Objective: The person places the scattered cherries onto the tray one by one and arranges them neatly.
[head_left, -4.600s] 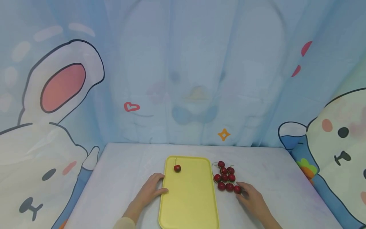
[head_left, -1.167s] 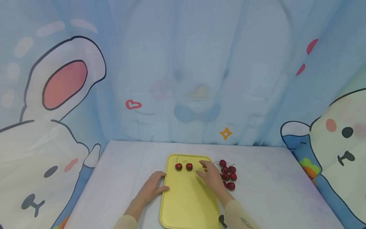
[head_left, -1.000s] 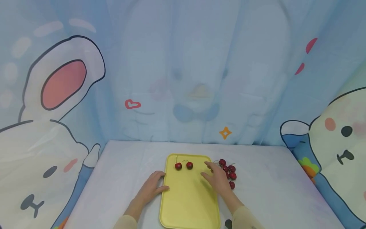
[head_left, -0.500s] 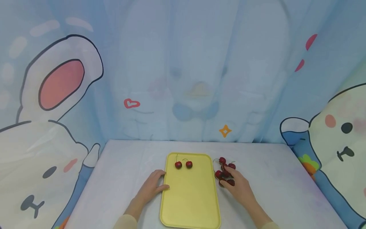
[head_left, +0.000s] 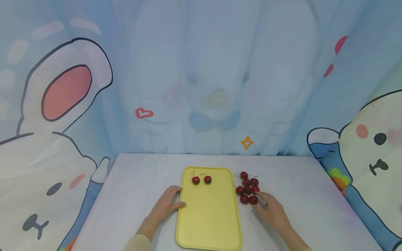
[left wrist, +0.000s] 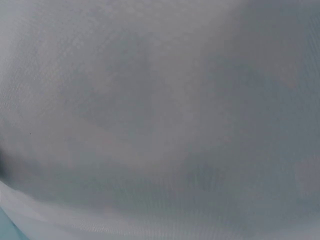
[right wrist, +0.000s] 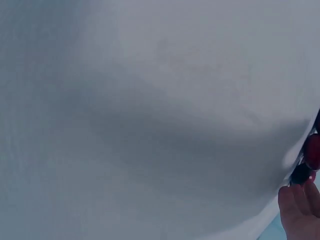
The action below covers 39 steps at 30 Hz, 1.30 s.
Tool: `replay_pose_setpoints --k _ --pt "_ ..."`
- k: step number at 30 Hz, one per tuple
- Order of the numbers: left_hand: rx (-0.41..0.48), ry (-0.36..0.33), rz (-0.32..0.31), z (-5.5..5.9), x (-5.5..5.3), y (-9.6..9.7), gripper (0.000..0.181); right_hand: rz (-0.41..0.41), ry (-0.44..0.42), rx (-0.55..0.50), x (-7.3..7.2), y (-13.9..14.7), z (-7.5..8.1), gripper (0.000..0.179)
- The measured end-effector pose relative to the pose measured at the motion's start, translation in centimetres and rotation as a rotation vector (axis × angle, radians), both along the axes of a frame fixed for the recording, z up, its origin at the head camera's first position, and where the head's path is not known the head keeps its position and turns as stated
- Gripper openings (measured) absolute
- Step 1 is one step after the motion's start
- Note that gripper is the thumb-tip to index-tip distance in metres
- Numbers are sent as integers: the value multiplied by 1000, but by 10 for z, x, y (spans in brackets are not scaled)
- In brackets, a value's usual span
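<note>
A yellow rectangular tray (head_left: 208, 216) lies on the white-covered table. Two dark red cherries, a left one (head_left: 195, 180) and a right one (head_left: 207, 179), stand side by side near its far end, stems up. My left hand (head_left: 164, 204) rests along the tray's left edge, thumb over the rim. Right of the tray, several cherries (head_left: 244, 199) with stems lie bunched on the cloth. My right hand (head_left: 271, 211) has thumb and finger on either side of the cherry (head_left: 253, 200) at the bunch's near right corner. The right wrist view shows those fingers (right wrist: 300, 205) against the dark fruit.
White cloth (head_left: 141, 177) covers the table. Behind it hangs a light blue curtain (head_left: 213, 52) printed with cartoon animals. The left wrist view shows only blurred grey-white fabric (left wrist: 160, 120).
A second cherry now stands on the tray, where one stood at first. My right hand has moved back from over the tray to the bunch's right side. The left hand keeps its place.
</note>
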<state>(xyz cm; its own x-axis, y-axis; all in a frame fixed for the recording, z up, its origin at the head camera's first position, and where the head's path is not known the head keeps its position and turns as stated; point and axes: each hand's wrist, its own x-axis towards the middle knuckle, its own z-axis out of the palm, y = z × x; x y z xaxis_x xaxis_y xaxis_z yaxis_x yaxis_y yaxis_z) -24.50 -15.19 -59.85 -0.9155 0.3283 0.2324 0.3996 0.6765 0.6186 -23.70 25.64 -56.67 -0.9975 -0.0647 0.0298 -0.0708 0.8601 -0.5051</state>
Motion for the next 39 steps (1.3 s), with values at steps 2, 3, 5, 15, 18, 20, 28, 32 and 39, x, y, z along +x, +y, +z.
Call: replay_pose_setpoints --k 2,3,5,15,18,20,28,32,39 --pt "7 -12 1 0 0 0 59 1 14 13 -1 1 -5 57" --pt "9 -15 1 0 0 0 59 1 22 15 -2 1 -8 56" --pt "12 -26 6 0 0 0 59 -1 33 10 -2 2 -11 54" --pt "6 -37 10 0 1 1 59 -26 57 -26 -6 -4 -17 49" --pt "3 -43 10 0 1 1 59 -31 77 -25 -8 -5 -21 47" --pt "6 -50 11 0 0 1 59 -33 97 -27 -8 -5 -23 46" --pt "6 -45 11 0 1 1 59 -40 97 -45 -9 -6 -21 46" --pt "10 -20 9 2 1 1 58 -29 107 -100 -11 -9 -10 46" --pt "7 -33 15 5 2 2 58 37 156 -199 -23 -22 8 43"
